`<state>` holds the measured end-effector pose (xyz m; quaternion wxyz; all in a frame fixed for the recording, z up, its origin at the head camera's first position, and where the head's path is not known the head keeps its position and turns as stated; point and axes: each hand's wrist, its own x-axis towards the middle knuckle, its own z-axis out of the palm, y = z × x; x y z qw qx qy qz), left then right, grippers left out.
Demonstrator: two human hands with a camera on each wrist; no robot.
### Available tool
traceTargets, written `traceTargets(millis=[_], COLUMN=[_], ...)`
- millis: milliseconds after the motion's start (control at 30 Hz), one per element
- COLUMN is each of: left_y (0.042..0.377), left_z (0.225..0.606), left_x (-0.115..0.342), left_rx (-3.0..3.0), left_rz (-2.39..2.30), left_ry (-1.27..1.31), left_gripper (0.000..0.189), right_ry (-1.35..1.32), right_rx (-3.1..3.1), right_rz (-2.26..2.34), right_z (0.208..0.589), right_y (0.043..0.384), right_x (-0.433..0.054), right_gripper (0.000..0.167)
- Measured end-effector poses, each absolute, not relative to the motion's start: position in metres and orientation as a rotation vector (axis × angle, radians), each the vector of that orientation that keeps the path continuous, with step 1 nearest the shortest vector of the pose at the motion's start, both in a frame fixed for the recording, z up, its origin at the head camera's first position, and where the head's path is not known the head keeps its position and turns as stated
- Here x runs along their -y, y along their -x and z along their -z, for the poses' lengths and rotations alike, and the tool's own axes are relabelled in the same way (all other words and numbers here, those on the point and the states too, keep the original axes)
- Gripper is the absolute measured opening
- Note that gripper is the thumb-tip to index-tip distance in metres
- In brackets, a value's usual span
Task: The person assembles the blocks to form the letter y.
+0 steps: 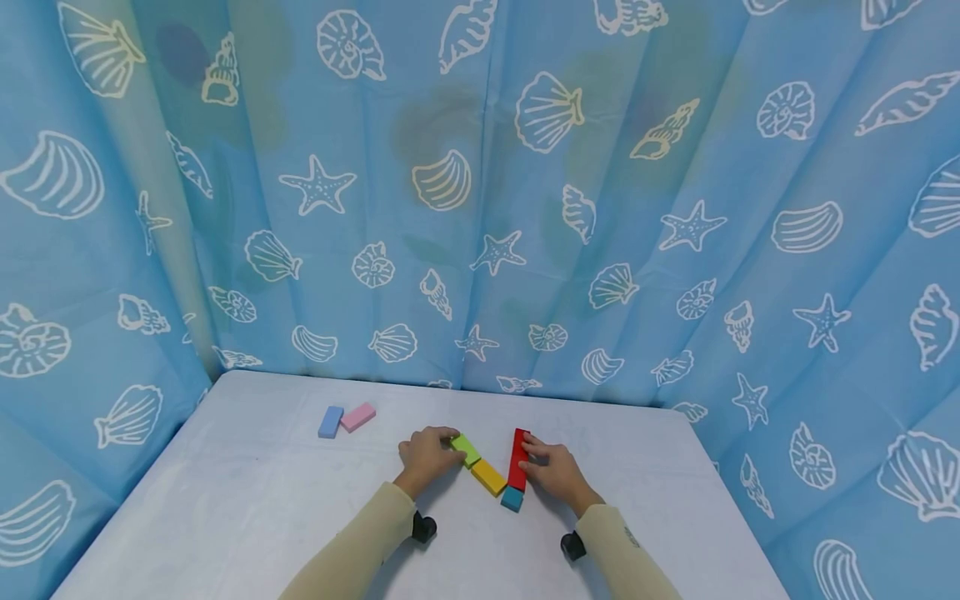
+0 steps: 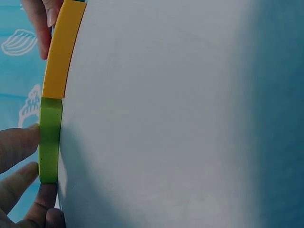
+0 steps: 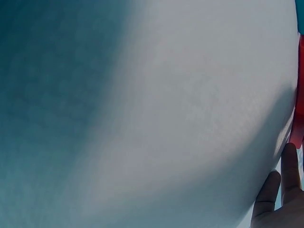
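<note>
Carefully, I'm clamping left fingers on the lime-green rectangular block and right fingers on the long red bar, as uneven pushing could skew both.

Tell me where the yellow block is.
In the head view, the yellow block sits between the left hand and the right hand, with the green block at its upper-left end and the teal block beside its lower-right end.

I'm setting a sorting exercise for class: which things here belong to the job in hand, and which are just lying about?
In the job:
lime-green rectangular block, touched by the left hand
yellow rectangular block
small teal block
long red block, touched by the right hand

Apparently just lying about:
pale-blue rectangular block
pink rectangular block
</note>
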<state>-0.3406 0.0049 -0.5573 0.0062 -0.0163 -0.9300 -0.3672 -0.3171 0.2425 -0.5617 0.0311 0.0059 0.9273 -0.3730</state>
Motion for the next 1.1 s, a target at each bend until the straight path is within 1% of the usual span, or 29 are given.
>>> traceTargets(millis=[333,1100], left_y=[0.3427,0.3396], left_z=[0.5593,0.5608], left_x=[-0.0054,-0.0049], left_rx=[2.899,2.904], left_rz=[1.128,1.145], left_ry=[0.087,0.072], left_gripper=[0.037,0.037], right_ry=[-0.031,-0.037], right_rx=[-2.867,-2.873], right_rz=[1.122,1.111], right_z=[0.5601,0.5662], right_y=[0.3174,0.3180], right_x=[-0.2438,-0.2423], right_gripper=[0.048,0.048])
